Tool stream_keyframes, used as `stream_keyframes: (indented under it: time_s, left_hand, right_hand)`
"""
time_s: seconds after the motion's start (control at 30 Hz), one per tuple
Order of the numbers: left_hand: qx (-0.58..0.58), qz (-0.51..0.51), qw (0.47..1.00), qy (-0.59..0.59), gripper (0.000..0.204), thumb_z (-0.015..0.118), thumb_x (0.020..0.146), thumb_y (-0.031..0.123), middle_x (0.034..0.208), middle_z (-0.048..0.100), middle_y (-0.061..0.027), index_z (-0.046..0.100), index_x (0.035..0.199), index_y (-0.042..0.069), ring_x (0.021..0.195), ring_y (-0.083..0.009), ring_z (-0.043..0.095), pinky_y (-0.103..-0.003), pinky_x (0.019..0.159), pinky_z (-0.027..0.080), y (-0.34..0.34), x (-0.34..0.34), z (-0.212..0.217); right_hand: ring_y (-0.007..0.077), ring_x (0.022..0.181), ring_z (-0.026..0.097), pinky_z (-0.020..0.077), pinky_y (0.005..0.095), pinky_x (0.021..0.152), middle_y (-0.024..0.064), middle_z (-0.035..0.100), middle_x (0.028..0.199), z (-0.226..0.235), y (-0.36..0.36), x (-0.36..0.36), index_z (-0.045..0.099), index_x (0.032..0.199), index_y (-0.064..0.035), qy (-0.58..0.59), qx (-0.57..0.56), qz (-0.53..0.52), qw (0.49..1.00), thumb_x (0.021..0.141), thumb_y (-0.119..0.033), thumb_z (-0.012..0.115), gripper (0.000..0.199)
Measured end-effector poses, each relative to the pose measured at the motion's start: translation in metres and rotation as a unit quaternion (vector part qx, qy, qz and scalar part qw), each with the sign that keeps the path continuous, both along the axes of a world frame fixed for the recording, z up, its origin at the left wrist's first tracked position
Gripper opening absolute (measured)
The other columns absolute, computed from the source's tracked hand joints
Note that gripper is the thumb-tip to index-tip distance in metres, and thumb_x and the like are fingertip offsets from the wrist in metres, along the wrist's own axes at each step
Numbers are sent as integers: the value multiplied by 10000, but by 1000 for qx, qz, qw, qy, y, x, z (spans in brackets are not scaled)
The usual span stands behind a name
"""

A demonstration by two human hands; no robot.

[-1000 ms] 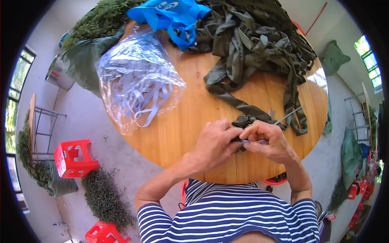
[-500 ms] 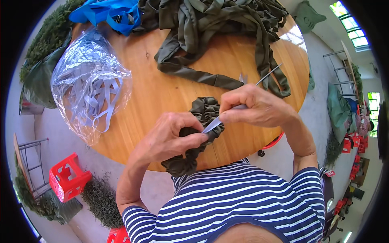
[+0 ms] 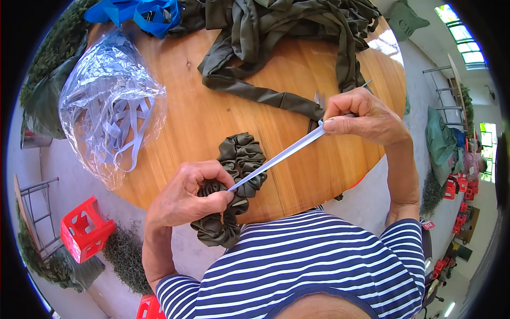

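Note:
A pale lilac elastic band (image 3: 287, 156) is stretched straight and slanting between my two hands. My left hand (image 3: 183, 196) is closed, pinching its lower end between thumb and forefinger beside a gathered tube of dark green fabric (image 3: 245, 154). The ruched tube hangs partly over the table's near edge, and my left fingers hide some of it. My right hand (image 3: 366, 117) is closed on the band's upper end, raised to the right. A thin dark rod (image 3: 367, 83) pokes out behind this hand; its other end is hidden by my fingers.
Long dark green fabric strips (image 3: 276, 58) are heaped at the far side of the round wooden table (image 3: 180, 95). Pointed metal blades (image 3: 319, 100) lie near my right hand. At left sit a clear plastic bag (image 3: 114, 101) of lilac elastic and blue straps (image 3: 154, 18). A red stool (image 3: 85, 228) stands on the floor.
My right hand has moved right and up, drawing the elastic band out into a long taut line. My left hand and the gathered fabric have shifted left and slightly nearer.

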State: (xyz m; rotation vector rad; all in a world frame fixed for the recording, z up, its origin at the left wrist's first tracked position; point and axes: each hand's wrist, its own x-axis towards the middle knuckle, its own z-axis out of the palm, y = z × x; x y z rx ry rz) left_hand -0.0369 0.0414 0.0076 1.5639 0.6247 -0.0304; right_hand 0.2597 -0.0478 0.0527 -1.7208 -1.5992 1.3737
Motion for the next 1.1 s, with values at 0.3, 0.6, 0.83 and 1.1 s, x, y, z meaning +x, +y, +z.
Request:
stream_keyframes:
  time_s: [0.3, 0.6, 0.83, 1.1]
  left_hand:
    - [-7, -11, 1000, -15, 195, 605, 668, 84, 736, 541, -47, 621, 826, -29, 673, -102, 495, -243, 583, 388, 1, -16, 1]
    - [49, -29, 997, -50, 177, 630, 660, 104, 678, 521, -45, 639, 797, -8, 640, -125, 480, -262, 569, 362, -4, -3, 1]
    - [65, -16, 996, -58, 161, 658, 652, 112, 632, 497, -34, 651, 771, 3, 605, -113, 452, -257, 535, 322, -14, 22, 1]
    - [90, -13, 994, -53, 153, 656, 662, 125, 629, 492, -44, 642, 753, 2, 592, -125, 454, -272, 528, 327, -19, 29, -1]
  right_hand:
    - [49, 563, 360, 274, 226, 497, -33, 425, 581, -3, -7, 9, 598, 722, 0, 23, -1, -36, 999, 802, -215, 626, 231]
    - [51, 547, 383, 287, 219, 491, -25, 458, 589, -8, -9, -14, 591, 728, -12, 27, -19, 33, 999, 807, -204, 612, 209]
    - [50, 538, 354, 264, 221, 476, -29, 421, 582, -17, -11, -31, 590, 754, -11, 111, -48, 50, 991, 821, -253, 619, 252]
    - [129, 520, 393, 317, 300, 475, 26, 457, 563, -30, -18, -47, 594, 781, -8, 87, -18, 105, 990, 834, -262, 573, 260]
